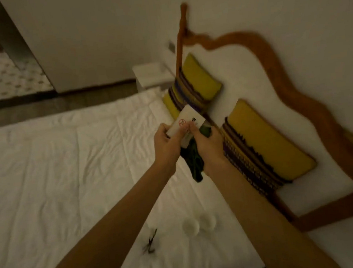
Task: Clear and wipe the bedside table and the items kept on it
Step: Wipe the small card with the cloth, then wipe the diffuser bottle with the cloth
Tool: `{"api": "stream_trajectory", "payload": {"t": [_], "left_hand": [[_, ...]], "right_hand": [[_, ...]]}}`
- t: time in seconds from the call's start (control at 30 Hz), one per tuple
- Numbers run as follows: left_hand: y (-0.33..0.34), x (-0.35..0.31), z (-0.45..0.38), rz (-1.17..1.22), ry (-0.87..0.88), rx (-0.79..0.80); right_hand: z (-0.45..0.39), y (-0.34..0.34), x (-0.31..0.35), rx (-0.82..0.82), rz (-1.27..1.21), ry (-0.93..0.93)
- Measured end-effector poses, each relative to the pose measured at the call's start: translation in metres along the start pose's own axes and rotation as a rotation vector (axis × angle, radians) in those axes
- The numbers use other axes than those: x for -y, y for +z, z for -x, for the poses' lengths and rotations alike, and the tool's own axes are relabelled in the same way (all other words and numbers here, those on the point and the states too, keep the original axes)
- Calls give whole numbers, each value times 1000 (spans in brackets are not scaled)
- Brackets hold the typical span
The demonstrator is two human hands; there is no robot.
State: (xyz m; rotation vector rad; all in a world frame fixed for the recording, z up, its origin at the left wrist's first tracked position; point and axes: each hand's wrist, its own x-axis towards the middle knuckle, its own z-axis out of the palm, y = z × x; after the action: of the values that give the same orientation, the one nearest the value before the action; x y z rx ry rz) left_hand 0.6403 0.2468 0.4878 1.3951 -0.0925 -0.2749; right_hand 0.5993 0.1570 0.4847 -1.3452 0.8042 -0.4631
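Bed, cushions and headboard in dim light
A white quilt [67, 164] covers the bed; at 2 o'clock two yellow cushions [196, 83] with purple striped bands lean against a white padded headboard [296, 93] framed in carved orange-brown wood, and at 10 o'clock lies a patterned tile floor [2, 78]

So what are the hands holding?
Left hand holds the white sign card by its lower-left edge; right hand holds a dark green cloth, fingertips on the card.
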Motion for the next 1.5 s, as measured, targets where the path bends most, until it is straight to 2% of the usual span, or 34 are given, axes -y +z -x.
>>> {"api": "stream_trajectory", "payload": {"t": [0.07,0.17,0.33,0.53,0.8,1.03,1.27,1.5], "left_hand": [[-7,45,4,-67,-75,-62],[-23,109,11,-180,-191,-118],[-56,209,30,-270,-418,-98],[-76,297,58,-486,-526,-151],[-98,378,72,-820,-550,-153],[-97,445,76,-953,-505,-96],[-109,488,72,-971,-584,-92],[-142,484,104,-979,-598,-107]], "right_hand": [[-11,2,-44,-114,108,35],[-19,2,-111,-164,275,91],[-13,-15,-200,-93,566,147],[-13,-48,-266,-28,605,184],[-31,-72,-326,-5,593,273],[-38,-75,-370,78,545,318],[-51,-70,-387,84,510,324],[-57,-47,-380,130,502,280]]}}
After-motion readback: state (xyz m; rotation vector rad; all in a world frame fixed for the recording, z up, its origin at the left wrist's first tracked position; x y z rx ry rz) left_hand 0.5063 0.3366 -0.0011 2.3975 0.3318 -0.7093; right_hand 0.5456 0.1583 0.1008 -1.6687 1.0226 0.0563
